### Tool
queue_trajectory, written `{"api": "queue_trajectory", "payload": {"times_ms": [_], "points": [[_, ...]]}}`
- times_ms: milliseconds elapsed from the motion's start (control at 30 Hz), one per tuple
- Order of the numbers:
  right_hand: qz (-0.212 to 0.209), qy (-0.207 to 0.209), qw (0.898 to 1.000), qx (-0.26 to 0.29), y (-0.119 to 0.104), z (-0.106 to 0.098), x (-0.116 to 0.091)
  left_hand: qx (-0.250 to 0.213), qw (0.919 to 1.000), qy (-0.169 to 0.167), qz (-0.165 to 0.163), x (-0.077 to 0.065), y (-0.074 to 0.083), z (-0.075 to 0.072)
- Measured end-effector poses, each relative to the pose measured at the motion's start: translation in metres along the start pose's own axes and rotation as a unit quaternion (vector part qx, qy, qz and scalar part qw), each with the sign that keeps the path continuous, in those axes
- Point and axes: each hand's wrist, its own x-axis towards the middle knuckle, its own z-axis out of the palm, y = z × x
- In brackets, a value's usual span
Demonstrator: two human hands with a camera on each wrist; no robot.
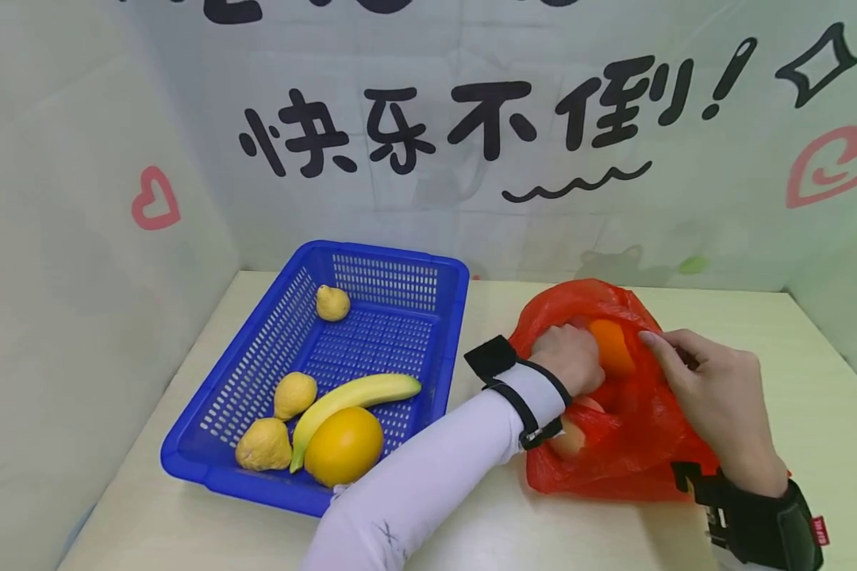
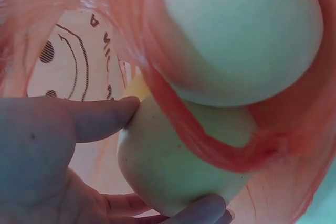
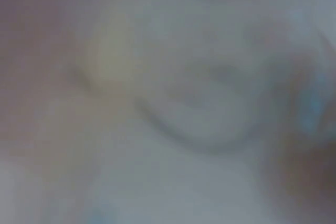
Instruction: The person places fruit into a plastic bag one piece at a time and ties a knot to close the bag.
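Note:
A red plastic bag (image 1: pixel 657 444) stands at the right of the table with its mouth open. My left hand (image 1: pixel 570 358) reaches inside it, next to an orange fruit (image 1: pixel 612 346). In the left wrist view, the thumb and fingers of that hand grip a pale rounded fruit (image 2: pixel 173 150); a larger pale fruit (image 2: pixel 241 35) sits above it, and a strip of red plastic crosses between. My right hand (image 1: pixel 721 388) pinches the bag's right rim between thumb and fingers. The right wrist view is too blurred to make anything out.
A blue plastic basket (image 1: pixel 459 317) stands to the left of the bag. In it lie a banana (image 1: pixel 357 392), a round orange-yellow fruit (image 1: pixel 344 446) and several lemon-like yellow fruits (image 1: pixel 264 444). A printed cloth wall (image 1: pixel 428 230) closes off the back of the table.

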Motion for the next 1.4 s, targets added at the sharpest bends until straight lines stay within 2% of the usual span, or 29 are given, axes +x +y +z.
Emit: {"api": "queue_trajectory", "payload": {"times_ms": [133,500,900,1133,1400], "points": [[0.002,-0.003,1.0,0.002,-0.002,0.003,0.0,-0.006,0.9999,-0.004,-0.008,0.002,-0.006,0.004],[0.007,-0.002,1.0,-0.006,0.0,0.001,-0.002,0.014,0.9991,0.03,0.025,0.001,-0.001,0.007],[0.015,-0.01,1.0,-0.007,0.001,0.0,-0.002,0.006,0.9989,0.019,0.042,-0.005,-0.003,0.006],[0.021,-0.012,1.0,-0.009,0.0,-0.002,-0.001,0.002,0.9978,0.02,0.063,-0.015,-0.003,-0.004],[0.022,-0.014,1.0,-0.007,0.001,-0.002,-0.002,-0.055,0.9922,-0.023,0.109,-0.031,-0.013,-0.026]]}}
